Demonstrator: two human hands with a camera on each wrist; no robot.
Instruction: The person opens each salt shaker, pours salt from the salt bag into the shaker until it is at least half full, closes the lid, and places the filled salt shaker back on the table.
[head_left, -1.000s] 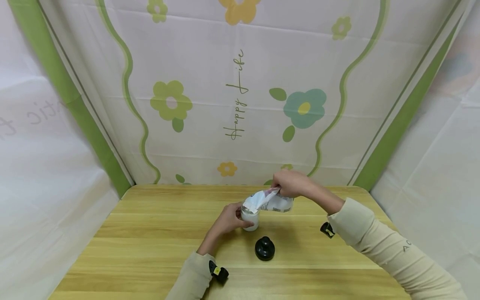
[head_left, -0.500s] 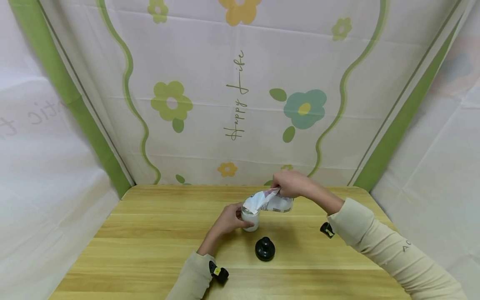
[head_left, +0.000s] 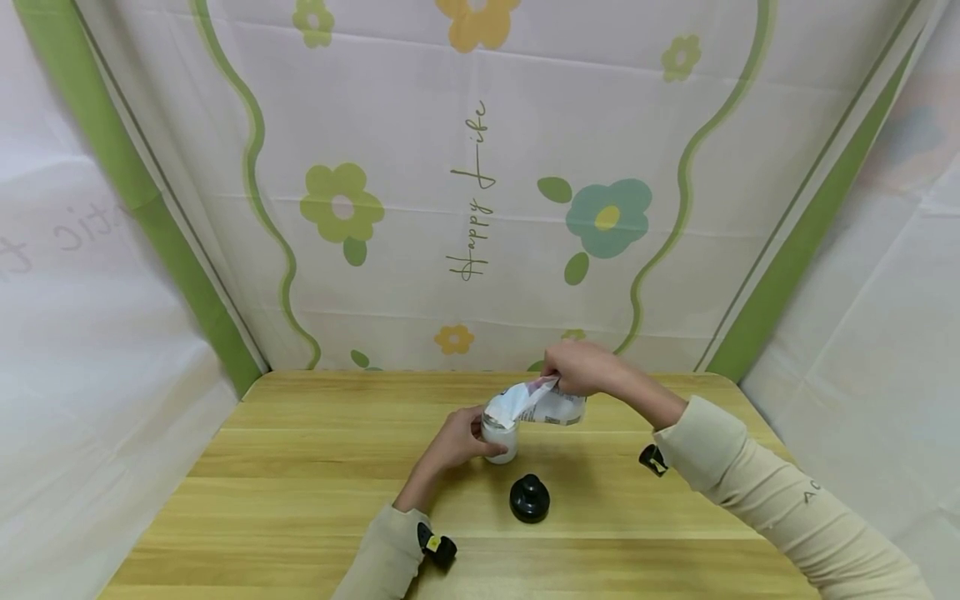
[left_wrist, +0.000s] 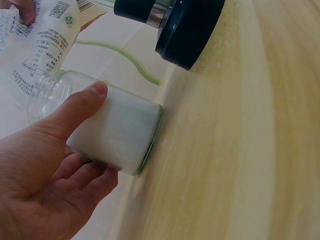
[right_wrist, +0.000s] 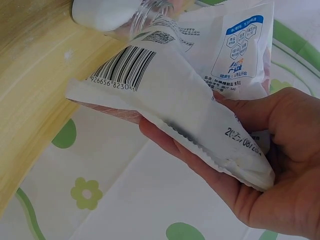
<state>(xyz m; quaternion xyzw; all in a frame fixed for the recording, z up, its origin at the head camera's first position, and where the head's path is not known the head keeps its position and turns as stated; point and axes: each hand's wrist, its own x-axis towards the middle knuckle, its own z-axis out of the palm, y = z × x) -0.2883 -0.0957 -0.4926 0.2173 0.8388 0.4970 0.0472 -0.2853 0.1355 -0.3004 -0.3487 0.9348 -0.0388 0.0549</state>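
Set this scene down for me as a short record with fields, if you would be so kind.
left grip: holds the jar, thumb and fingers around its side
right grip: holds the bag
jar: upright, clear glass, white contents below the neck
bag: white, printed, one end at the jar's mouth
lid: black, off the jar, on the table, nearer the person
background: flowered sheet reading "Happy Life"

soft, diffuse light with faint shadows on the table (head_left: 300, 483)
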